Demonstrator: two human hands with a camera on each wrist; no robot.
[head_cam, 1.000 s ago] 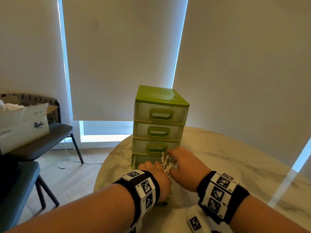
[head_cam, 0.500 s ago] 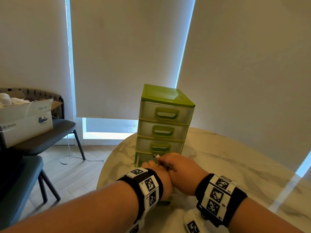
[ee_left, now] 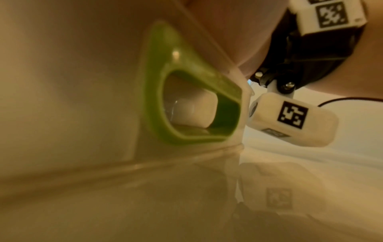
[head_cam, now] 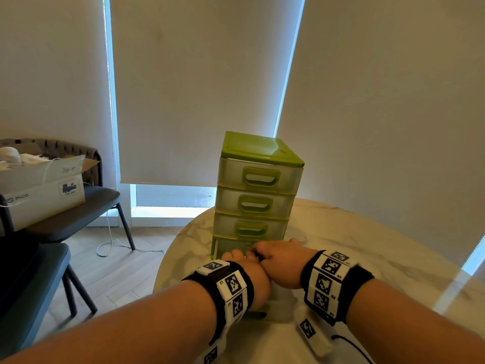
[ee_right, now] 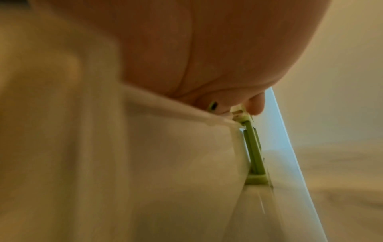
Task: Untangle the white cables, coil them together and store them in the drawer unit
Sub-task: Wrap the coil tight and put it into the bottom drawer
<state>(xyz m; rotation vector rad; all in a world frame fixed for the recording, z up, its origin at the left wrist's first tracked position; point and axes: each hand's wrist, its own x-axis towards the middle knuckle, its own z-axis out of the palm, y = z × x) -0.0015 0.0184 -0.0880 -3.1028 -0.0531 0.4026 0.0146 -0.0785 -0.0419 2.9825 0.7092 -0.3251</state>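
Cables seen earlier between hands now hidden. Right hand [head_cam: 282, 261] curled over bottom drawer [head_cam: 231, 246] of drawer unit [head_cam: 258, 185]; left hand [head_cam: 253, 274] grip untellable. Cables judged light, springy; best held mid-coil.

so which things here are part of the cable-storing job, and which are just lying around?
In the job:
- drawer unit
- pulled-out bottom drawer, both hands over it
- left hand
- right hand
- white cables: hidden under the hands

Lying about:
- cardboard box on the chair
- loose cord on the floor
- marble table
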